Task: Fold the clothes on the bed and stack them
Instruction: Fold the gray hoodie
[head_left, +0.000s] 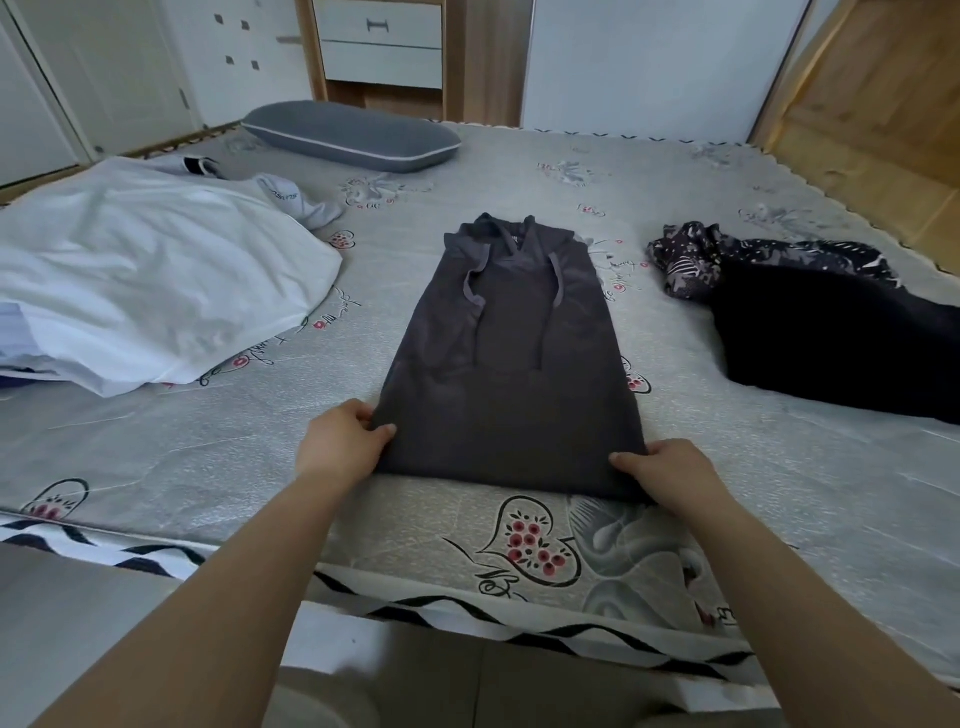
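Note:
A dark grey hoodie (511, 358) lies flat in the middle of the bed (208, 457), folded into a long narrow strip with its hood and drawstrings at the far end. My left hand (343, 441) pinches its near left corner, thumb on top. My right hand (670, 475) pinches the near right corner the same way. A white garment (150, 275) lies crumpled at the left. At the right lie a black garment (831, 343) and a dark patterned one (696, 260), unfolded.
A grey pillow (353, 136) lies at the far side of the bed. Behind it stand white drawers (382, 44) in a wooden frame, and white doors. The bed's near edge (467, 613) runs across the lower frame above the floor.

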